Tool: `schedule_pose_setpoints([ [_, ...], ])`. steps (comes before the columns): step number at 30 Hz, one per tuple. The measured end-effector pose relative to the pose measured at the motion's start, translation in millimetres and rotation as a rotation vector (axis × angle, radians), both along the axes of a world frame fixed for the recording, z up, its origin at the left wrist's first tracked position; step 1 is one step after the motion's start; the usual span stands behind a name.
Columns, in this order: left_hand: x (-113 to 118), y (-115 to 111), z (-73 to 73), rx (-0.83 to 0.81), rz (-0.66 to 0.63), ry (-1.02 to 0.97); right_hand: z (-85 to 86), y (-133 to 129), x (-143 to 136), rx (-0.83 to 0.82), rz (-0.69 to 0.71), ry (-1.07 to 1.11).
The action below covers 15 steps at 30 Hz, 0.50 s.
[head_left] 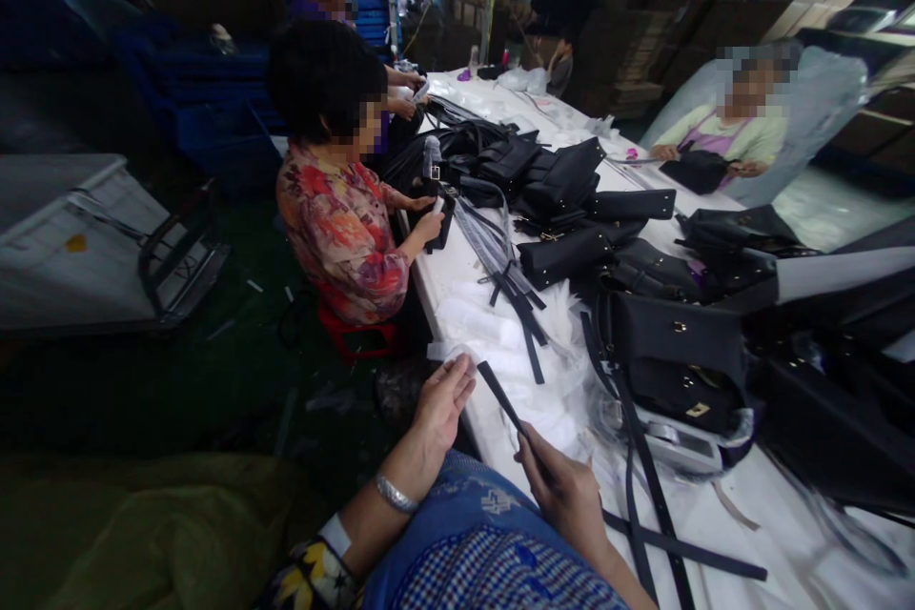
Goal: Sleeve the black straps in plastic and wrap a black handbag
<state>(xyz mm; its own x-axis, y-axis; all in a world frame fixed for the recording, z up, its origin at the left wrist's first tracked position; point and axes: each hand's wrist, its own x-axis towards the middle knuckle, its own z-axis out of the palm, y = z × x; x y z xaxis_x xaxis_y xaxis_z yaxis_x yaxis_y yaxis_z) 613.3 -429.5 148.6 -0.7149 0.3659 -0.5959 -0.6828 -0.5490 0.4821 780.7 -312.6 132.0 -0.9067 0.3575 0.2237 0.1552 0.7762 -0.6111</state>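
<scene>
My left hand (444,397), with a silver bracelet at the wrist, is closed on a thin translucent plastic piece (447,353) near the table's edge. To its right, my right hand (561,486) grips a black strap (502,397), whose free end points up and left toward my left hand. White padding and clear plastic (515,334) lie on the table just beyond my hands. Right of them a black bag (679,343) with gold-coloured clasps rests on the table, with long black straps (654,467) hanging across the white surface near my right hand.
Black bags and pieces (558,181) are heaped along the white table (758,515). A person in a floral shirt (343,229) sits at the left side on a red stool (357,334). Others are farther back and across. A white cart (78,238) stands at left.
</scene>
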Motion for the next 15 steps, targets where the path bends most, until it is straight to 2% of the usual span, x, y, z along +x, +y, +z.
schedule_pose_setpoints([
  [6,1.6,1.0,1.1,0.001,-0.03,0.004,0.4,2.9,-2.8,0.023,-0.022,-0.056],
  [15,-2.2,2.1,3.7,-0.029,-0.003,0.02,3.4,-1.1,-1.4,-0.024,-0.028,-0.068],
])
